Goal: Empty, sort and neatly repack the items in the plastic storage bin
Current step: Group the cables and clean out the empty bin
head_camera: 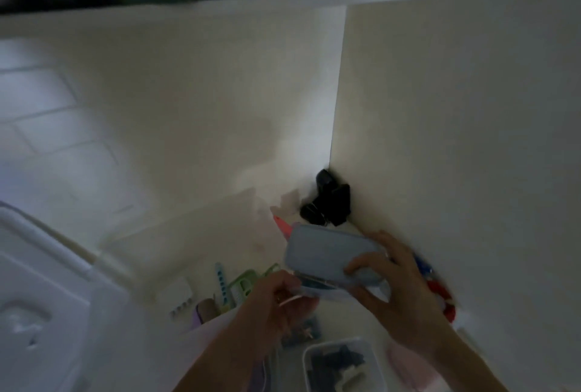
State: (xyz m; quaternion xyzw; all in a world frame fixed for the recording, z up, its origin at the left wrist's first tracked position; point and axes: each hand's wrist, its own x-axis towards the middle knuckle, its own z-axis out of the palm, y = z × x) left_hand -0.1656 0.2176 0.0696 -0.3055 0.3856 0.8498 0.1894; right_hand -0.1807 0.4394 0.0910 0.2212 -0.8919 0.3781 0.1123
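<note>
Hands are working a pale blue rounded-rectangle plastic case (330, 258) held up over the worktop (195, 228), probably to open or check it before sorting. Right hand (405, 294) is gripping the case's right end, fingers (361, 267) curled over the lid and clamped on it, likely to steady it. Left hand (279, 300) is pinching the case's lower left edge, fingers closed on the seam, looks like prying the lid; blur is hiding the exact contact. Just beyond the right fingers, black binder clips (328, 203) are sitting grouped in the wall corner, seemingly a sorted pile. Left of the left fingers, a light green plastic comb-like item (243, 286) and a teal perforated strip (221, 283) are lying together. Below both hands, a small clear plastic tub (342, 363) is holding dark pieces, so sorting seems underway. Large white plastic storage bin lid (41, 306) is lying far left of the fingers, set aside. Red and blue bits (440, 291) are sitting behind the right hand, too blurred to name.
</note>
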